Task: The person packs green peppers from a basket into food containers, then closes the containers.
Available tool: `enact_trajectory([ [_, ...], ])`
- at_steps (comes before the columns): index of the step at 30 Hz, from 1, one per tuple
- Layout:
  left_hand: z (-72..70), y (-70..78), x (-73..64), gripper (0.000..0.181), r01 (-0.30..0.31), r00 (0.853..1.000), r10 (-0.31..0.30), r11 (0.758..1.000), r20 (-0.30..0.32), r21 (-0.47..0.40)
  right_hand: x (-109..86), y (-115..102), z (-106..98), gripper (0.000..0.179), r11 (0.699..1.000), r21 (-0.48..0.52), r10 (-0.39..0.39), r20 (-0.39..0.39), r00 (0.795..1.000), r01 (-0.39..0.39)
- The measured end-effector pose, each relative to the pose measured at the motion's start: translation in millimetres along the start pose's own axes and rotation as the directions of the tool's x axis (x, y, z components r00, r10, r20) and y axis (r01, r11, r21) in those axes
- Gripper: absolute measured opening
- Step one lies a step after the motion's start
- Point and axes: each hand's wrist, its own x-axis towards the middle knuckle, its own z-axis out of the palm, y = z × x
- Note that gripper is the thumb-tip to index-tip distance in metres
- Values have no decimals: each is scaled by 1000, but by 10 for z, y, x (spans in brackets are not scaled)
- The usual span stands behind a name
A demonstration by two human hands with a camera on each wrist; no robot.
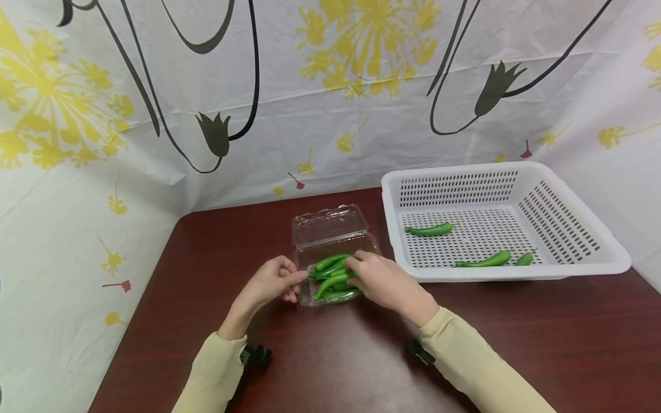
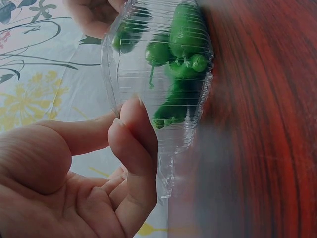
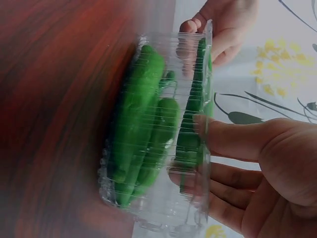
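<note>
A clear plastic clamshell box stands on the table with its lid folded back behind it. Several green chili peppers lie inside, seen through the ribbed wall in both wrist views. My left hand pinches the box's left rim between thumb and finger. At the right side of the box, my right hand reaches over the rim. Its thumb and fingers hold a green chili pepper near the top of the box, above the others; part of that pepper is hidden by the fingers.
To the right stands a white perforated plastic basket. One green chili pepper lies at its left, another chili pepper and a short green piece near its front. A patterned sheet hangs behind the dark red-brown table.
</note>
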Motion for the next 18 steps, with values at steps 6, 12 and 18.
enact_trajectory([
  [6, 1, -6, 8, 24, -1, 1000, 1, 1000, 2, -1, -2, 16, 60, 18, 1000, -10, -7, 17, 1000, 7],
  [12, 11, -13, 12, 23, 1, 1000, -1, 1000, -1, -2, -3, 38, 105, 20, 1000, -13, 6, 54, 999, -5],
  [18, 22, -1, 10, 21, 0, 1000, 0, 1000, -7, -4, -3, 49, 117, 17, 999, -7, 37, 81, 996, -36],
])
